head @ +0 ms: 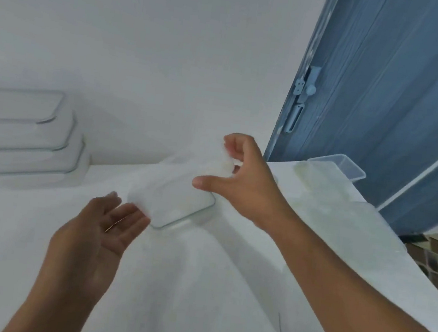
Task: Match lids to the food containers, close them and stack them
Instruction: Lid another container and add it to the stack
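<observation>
A small clear container with its lid on (179, 196) sits on the white table (171, 283) in the middle of the view. My right hand (241, 174) is over its far right end, thumb lying along the lid and fingers curled at the edge. My left hand (101, 229) is open, palm up, with its fingertips at the container's near left corner. At the far left stands a stack of several closed clear containers (24, 138), largest at the bottom.
An open clear tub (340, 166) stands at the table's far right corner, with what looks like clear plastic pieces (330, 206) lying flat beside it. A blue door (385, 89) rises behind the right edge. Tiled floor (436, 259) shows at the right.
</observation>
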`<state>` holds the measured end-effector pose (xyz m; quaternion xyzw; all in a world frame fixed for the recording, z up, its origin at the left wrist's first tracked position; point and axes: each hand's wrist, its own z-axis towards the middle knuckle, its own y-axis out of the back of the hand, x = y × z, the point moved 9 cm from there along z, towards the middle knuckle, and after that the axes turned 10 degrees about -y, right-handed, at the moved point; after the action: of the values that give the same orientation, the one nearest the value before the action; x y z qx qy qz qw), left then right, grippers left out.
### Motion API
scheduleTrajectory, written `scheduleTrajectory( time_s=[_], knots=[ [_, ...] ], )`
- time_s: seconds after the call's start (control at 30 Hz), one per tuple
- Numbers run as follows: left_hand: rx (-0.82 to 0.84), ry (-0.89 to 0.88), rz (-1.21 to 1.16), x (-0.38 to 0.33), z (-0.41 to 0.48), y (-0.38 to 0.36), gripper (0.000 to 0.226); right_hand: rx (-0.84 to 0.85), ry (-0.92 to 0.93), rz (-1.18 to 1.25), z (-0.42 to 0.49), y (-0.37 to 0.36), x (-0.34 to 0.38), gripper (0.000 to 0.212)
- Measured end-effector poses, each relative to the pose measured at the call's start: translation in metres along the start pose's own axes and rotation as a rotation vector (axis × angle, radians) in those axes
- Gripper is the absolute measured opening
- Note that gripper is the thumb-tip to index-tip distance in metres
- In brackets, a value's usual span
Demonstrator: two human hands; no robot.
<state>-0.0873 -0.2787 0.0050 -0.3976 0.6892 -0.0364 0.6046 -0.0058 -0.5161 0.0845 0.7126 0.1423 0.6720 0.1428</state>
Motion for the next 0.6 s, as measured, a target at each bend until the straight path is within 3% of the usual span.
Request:
scheduleTrajectory(
  time_s=[0.1,0.23,0.33,0.4,0.5,0.6],
  knots=[
    [0.016,-0.007,0.102,-0.013,0.006,0.038,0.023,0.151,-0.022,0.25,-0.041,-0.035,-0.016,0.071],
    [-0.017,-0.08,0.351,-0.017,0.003,0.081,0.031,0.111,-0.188,0.485,-0.079,-0.059,-0.039,0.045],
    [-0.039,-0.176,0.586,-0.023,-0.003,0.102,0.014,-0.08,-0.259,0.335,-0.097,-0.067,-0.06,0.025],
    [-0.018,-0.213,0.786,-0.018,-0.002,0.108,0.021,-0.184,-0.27,0.235,-0.103,-0.071,-0.073,0.013],
    [0.024,-0.247,0.985,-0.01,-0.007,0.099,0.043,-0.268,-0.265,0.134,-0.104,-0.078,-0.087,0.013],
    [0.0,-0.264,0.964,-0.007,-0.014,0.09,0.045,-0.267,-0.335,0.079,-0.1,-0.083,-0.103,0.024]
  ],
)
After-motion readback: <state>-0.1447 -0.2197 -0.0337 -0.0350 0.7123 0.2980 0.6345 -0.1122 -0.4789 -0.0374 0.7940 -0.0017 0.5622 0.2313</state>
